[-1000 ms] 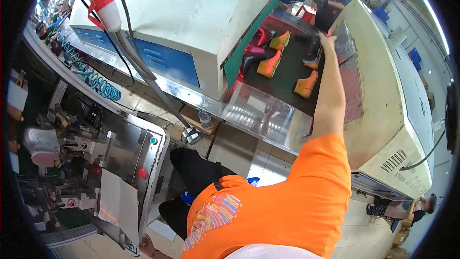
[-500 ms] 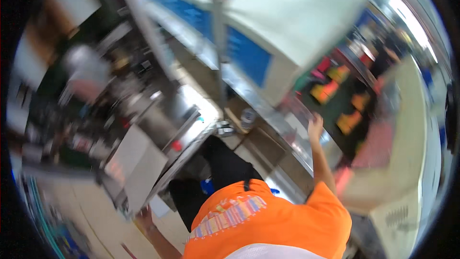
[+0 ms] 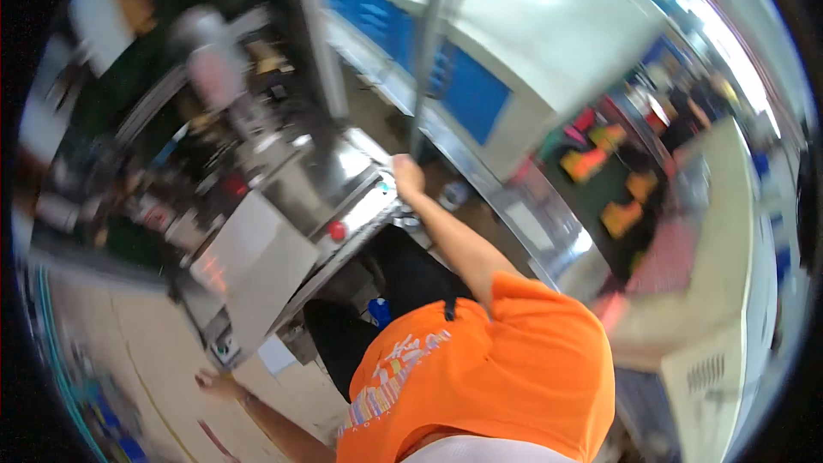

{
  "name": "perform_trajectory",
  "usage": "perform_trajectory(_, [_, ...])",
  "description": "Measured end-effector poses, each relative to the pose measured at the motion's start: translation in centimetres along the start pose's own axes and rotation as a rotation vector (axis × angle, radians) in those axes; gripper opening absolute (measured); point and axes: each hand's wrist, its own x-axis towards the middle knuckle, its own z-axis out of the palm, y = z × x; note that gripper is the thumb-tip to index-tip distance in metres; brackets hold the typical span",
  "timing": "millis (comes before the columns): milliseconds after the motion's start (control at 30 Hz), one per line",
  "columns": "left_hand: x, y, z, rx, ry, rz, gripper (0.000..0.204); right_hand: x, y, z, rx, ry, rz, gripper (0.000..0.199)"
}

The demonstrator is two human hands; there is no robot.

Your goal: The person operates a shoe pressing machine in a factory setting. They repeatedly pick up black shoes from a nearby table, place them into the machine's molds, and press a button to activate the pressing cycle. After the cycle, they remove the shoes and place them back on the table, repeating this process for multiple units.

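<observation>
Round teal button point(image 3: 382, 187) just left of the right hand point(image 3: 407, 177)! A reach, seemingly; careful aim needed. Left hand point(image 3: 219, 384) blurred; can't tell either grip.

The front panel point(image 3: 367, 211) looks shiny metal, the sheet point(image 3: 261, 267) matt, the shirt point(image 3: 523, 360) cloth.

Right hand point(image 3: 406, 177) out at the machine's point(image 3: 291, 195) far corner, just beside the green button point(image 3: 382, 188), contact too blurred to call! Left hand point(image 3: 221, 384) is low, near the opposite corner, over pale floor point(image 3: 141, 317). Between them: red button point(image 3: 337, 230), white sheet point(image 3: 261, 261) with red light lines. Off right, blurred orange shoes point(image 3: 585, 165) sit on a dark belt point(image 3: 583, 206).
</observation>
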Motion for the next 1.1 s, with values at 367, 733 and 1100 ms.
perform_trajectory(367, [0.4, -5.5, 2.0, 0.023, -0.168, -0.229, 0.052, -2.4, -4.3, 0.3, 0.131, 0.128, -0.006, 0.018])
perform_trajectory(733, [-0.1, -5.6, 2.6, 0.025, -0.141, -0.238, 0.054, -2.2, -4.9, 1.0, 0.132, 0.140, -0.083, 0.016])
perform_trajectory(1100, [-0.2, -6.3, 0.9, -0.021, -0.123, -0.172, 0.065, -2.5, -5.5, 0.6, 0.152, 0.127, -0.047, 0.014])
